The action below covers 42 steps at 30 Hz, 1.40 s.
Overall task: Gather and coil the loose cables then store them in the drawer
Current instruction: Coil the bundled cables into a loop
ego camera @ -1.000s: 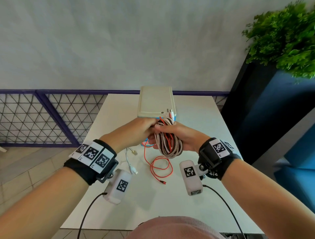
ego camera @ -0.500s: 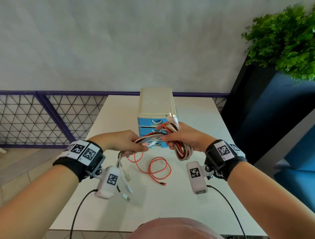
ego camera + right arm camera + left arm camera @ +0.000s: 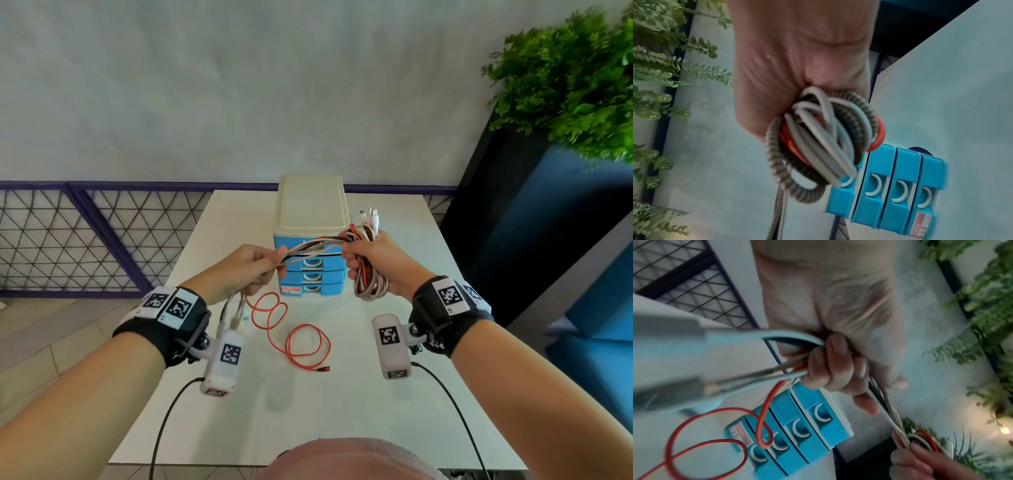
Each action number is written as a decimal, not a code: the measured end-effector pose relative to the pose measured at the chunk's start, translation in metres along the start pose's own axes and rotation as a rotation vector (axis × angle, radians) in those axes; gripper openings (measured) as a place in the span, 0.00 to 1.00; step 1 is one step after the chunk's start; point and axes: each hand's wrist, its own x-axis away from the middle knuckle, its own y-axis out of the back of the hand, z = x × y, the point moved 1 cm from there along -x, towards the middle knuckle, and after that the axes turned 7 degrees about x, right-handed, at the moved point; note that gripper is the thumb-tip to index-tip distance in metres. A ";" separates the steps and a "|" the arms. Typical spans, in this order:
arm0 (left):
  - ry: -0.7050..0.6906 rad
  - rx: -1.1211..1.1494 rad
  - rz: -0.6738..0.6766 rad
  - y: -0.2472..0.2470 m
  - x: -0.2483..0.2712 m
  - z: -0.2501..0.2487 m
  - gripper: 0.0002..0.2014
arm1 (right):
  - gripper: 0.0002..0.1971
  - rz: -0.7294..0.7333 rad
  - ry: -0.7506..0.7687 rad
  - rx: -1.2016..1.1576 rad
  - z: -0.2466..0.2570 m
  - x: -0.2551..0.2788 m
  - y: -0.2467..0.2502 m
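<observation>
Lighting: bright, even daylight; soft shadows on table (image 3: 376, 428). Head view bowed at edges. Wrist views motion-blurred, near cable ends (image 3: 674, 386) unfocused

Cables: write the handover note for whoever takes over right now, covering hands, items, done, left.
Right hand: grips the coiled bundle, plug ends sticking up.
Left hand: pinches the uncoiled strands stretched across to the right hand; plug ends dangle below it.
Red cable: its free end lies in loose loops on the table; its other end rises toward the left hand.
Drawer unit: on the table, all blue drawers shut.
Done: most cable length coiled.
Left: wrap the stretched strands, gather the red cable, open a drawer, store everything.
</observation>
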 end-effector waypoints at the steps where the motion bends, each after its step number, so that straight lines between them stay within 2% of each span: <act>1: 0.003 -0.035 0.014 0.000 -0.001 0.000 0.26 | 0.06 -0.001 -0.002 -0.008 0.000 0.000 0.000; 5: 0.056 -0.139 0.060 0.005 -0.003 0.012 0.23 | 0.06 -0.046 -0.011 -0.110 -0.002 -0.001 0.005; 9: 0.109 -0.465 0.045 0.018 0.002 0.045 0.18 | 0.05 -0.125 -0.021 -0.160 -0.001 -0.001 0.022; 13: 0.138 -0.686 0.076 0.025 0.007 0.066 0.13 | 0.04 -0.114 -0.049 0.080 -0.002 0.000 0.023; 15: 0.222 -0.676 0.120 0.029 0.005 0.070 0.07 | 0.03 -0.068 -0.055 0.215 -0.001 0.001 0.014; 16: 0.260 -0.643 0.150 0.030 0.003 0.069 0.15 | 0.03 -0.036 -0.056 0.277 -0.001 0.001 0.009; 19: 0.343 -0.561 0.164 0.029 0.001 0.053 0.60 | 0.03 0.065 -0.066 0.503 0.002 0.003 -0.007; 20: 0.295 -0.534 0.141 0.025 0.000 0.043 0.66 | 0.03 0.105 -0.074 0.557 0.002 0.004 -0.013; 22: 0.114 -0.509 0.070 0.013 -0.003 0.023 0.63 | 0.04 0.199 -0.085 0.611 0.001 0.006 -0.023; 24: -0.036 -0.467 0.048 -0.002 -0.006 0.008 0.49 | 0.07 0.276 -0.067 0.635 0.000 0.007 -0.029; 26: -0.096 -0.406 0.112 -0.017 -0.008 0.002 0.26 | 0.06 0.324 -0.035 0.640 0.002 0.007 -0.033; 27: -0.088 -0.367 0.172 -0.023 -0.009 0.002 0.19 | 0.06 0.331 -0.024 0.637 0.003 0.007 -0.032; 28: -0.070 -0.321 0.232 -0.028 -0.008 0.003 0.16 | 0.06 0.325 -0.015 0.641 0.004 0.006 -0.031; 32: 0.108 0.035 0.325 -0.026 -0.007 0.017 0.26 | 0.05 0.297 0.021 0.652 0.006 0.005 -0.024; 36: 0.331 0.165 0.469 -0.020 0.000 0.026 0.26 | 0.06 0.152 0.089 0.665 0.004 -0.001 -0.016; 40: 0.331 0.397 0.481 -0.012 0.003 0.026 0.23 | 0.07 0.065 0.095 0.642 -0.001 -0.007 -0.006; 42: 0.331 0.505 0.435 -0.013 0.001 0.025 0.26 | 0.05 0.039 0.104 0.635 -0.003 -0.009 -0.007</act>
